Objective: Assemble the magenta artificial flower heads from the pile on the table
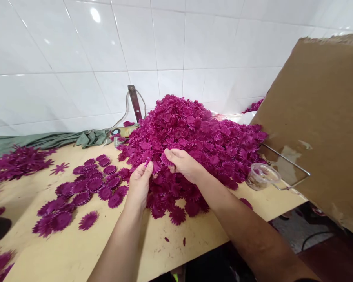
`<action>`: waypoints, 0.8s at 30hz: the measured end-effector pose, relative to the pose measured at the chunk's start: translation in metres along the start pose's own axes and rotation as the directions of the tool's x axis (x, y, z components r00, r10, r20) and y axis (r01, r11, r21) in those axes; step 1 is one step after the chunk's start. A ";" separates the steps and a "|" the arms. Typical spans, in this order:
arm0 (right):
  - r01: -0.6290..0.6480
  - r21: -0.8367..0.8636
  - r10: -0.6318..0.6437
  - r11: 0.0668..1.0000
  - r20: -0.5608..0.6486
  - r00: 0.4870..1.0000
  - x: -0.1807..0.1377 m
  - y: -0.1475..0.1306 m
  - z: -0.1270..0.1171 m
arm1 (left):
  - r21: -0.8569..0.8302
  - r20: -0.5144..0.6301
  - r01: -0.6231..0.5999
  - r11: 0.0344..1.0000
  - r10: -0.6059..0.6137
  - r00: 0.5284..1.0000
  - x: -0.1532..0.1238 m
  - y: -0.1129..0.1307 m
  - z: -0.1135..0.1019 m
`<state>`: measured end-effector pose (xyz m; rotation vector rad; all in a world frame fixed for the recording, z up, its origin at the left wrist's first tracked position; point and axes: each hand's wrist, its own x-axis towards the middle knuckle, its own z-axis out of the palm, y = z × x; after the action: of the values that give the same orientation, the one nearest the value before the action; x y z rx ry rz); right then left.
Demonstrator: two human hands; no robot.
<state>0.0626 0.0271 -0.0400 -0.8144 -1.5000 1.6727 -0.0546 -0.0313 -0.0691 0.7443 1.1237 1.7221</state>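
A big heap of magenta artificial flower heads (194, 129) with fringed petals rises on the wooden table in front of me. Before it, my left hand (139, 184) pinches a magenta flower piece (155, 167) between thumb and fingers. Close on its right, my right hand (182, 163) is closed, thumb over fingers, on another magenta flower piece (165, 159). The two pieces are almost side by side, and I cannot tell whether they touch. Left of my hands lie short stacks of flat round flower pieces (94, 183), with one single flower (88, 220) nearer me.
Flatter star-shaped petals (20, 162) are piled at the far left. A clear plastic cup (261, 176) stands on the right beside a bent wire (294, 178) and a large cardboard sheet (314, 117). Green cloth (55, 138) runs along the tiled wall. The table's (194, 243) front edge is close.
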 end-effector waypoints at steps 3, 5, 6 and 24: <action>-0.084 0.062 0.080 0.994 0.072 0.994 -0.005 -0.005 -0.001 | -0.014 0.004 0.004 1.000 -0.004 1.000 0.000 0.000 0.000; -0.069 0.071 0.068 0.995 0.016 0.998 -0.005 -0.007 -0.002 | -0.002 -0.011 -0.013 1.000 0.013 1.000 0.000 0.001 0.000; -0.049 0.062 0.051 0.997 -0.021 0.999 -0.004 -0.006 -0.002 | 0.007 -0.019 -0.029 1.000 0.029 0.999 0.001 0.002 0.000; -0.034 -0.071 0.042 0.997 0.109 0.993 -0.004 -0.005 0.003 | 0.114 -0.020 -0.081 0.990 0.084 0.996 0.003 0.008 -0.003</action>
<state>0.0626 0.0219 -0.0348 -0.8030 -1.6346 1.7271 -0.0612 -0.0304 -0.0631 0.8513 1.2305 1.7516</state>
